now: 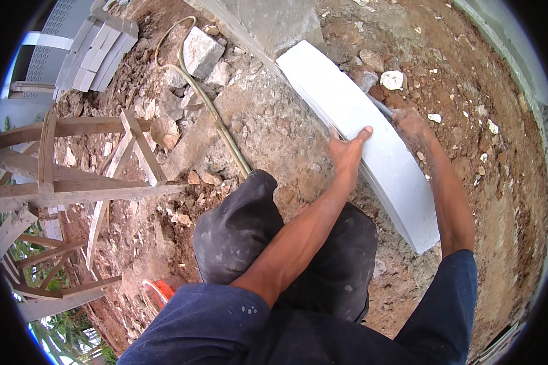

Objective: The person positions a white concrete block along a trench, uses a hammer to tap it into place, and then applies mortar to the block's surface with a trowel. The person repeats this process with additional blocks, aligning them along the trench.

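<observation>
Right now left hand (347,152) flat on white concrete block (371,152), long axis running away-left; right hand (411,125) grips trowel (380,107) at far edge.

White, plain and unpatterned: the long block (359,131) running from far centre to near right, and the stack of pale grey-white blocks (97,52) at far left. Reddish-brown, flecked with pale stones: the soil (481,152). Grey: the rock (201,52) beside the olive-green hose (210,106). Weathered pale brown: the timber frame (73,182) at left. Dark blue: the sleeves (450,298). Dusty black: the trousers (237,231). Orange: an object (162,291) at near left.
</observation>
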The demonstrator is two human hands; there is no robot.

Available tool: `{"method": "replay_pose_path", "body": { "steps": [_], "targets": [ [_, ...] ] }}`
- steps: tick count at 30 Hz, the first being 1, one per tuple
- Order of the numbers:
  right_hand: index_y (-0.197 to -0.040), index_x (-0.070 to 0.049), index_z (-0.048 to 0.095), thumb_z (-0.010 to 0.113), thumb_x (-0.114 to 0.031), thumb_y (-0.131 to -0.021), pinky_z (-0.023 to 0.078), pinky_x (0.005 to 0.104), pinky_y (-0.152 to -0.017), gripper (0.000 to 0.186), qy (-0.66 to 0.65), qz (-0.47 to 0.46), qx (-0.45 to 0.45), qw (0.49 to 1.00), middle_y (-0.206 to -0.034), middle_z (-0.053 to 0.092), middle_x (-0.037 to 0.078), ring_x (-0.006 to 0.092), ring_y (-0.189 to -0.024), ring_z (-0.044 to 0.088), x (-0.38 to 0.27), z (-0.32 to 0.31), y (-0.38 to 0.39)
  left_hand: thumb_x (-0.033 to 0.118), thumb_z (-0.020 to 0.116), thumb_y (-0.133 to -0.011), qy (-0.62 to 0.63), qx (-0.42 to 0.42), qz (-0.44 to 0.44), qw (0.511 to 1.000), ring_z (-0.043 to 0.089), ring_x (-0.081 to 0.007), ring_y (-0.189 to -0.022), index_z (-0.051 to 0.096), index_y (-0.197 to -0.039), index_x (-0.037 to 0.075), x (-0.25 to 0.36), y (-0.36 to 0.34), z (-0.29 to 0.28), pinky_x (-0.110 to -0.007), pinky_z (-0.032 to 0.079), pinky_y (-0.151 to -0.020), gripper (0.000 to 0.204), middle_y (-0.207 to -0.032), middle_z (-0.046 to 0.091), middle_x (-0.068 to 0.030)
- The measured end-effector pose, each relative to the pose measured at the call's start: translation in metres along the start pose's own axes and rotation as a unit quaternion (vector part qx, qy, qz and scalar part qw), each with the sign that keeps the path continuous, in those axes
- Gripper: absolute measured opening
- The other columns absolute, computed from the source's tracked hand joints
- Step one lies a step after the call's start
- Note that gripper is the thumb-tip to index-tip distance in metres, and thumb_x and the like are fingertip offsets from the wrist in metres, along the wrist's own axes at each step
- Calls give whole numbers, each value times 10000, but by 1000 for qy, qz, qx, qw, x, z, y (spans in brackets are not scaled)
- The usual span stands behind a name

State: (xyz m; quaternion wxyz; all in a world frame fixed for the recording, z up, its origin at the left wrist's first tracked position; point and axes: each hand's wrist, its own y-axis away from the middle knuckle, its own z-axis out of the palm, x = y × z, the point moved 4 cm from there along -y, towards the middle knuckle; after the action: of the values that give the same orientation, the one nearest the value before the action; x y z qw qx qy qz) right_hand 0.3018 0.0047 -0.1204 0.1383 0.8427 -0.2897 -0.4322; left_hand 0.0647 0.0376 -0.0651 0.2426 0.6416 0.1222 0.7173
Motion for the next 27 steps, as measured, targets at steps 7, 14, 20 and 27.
{"method": "replay_pose_path", "body": {
  "steps": [7, 14, 20, 27],
  "targets": [
    [-1256, -57, 661, 567, -268, -966, 518, 430, -893, 371, 164, -82, 115, 976, -1022, 718, 217, 345, -973, 686, -22, -7, 31, 89, 812, -762, 9, -6, 14, 1000, 640, -259, -1027, 523, -1307, -48, 6, 5, 2, -351, 508, -906, 632, -1174, 655, -175],
    [-1376, -79, 565, 550, -313, -987, 525, 434, -890, 454, 143, 63, 176, 972, -1052, 716, 198, 334, -1007, 690, -137, -51, 148, 76, 814, -756, -24, 10, 19, 999, 647, -266, -1010, 521, -1311, -56, 12, 5, -9, -355, 509, -906, 642, -1143, 667, -185],
    [-1449, -60, 470, 495, -289, -1032, 450, 421, -1030, 476, -36, -164, 208, 964, -1266, 642, 219, 371, -1179, 616, -151, -39, 169, 118, 827, -730, -16, 3, 24, 1000, 658, -291, -1009, 513, -1297, -83, 7, 1, -7, -361, 509, -909, 678, -1121, 670, -219],
    [-1378, -6, 532, 496, -264, -1029, 438, 417, -1039, 435, 19, -185, 134, 973, -1294, 614, 249, 372, -1216, 595, -146, 0, 130, 117, 811, -740, 19, -9, 44, 999, 673, -284, -979, 500, -1294, -73, 11, 1, -1, -350, 533, -865, 663, -1110, 676, -207]
  ]
}}
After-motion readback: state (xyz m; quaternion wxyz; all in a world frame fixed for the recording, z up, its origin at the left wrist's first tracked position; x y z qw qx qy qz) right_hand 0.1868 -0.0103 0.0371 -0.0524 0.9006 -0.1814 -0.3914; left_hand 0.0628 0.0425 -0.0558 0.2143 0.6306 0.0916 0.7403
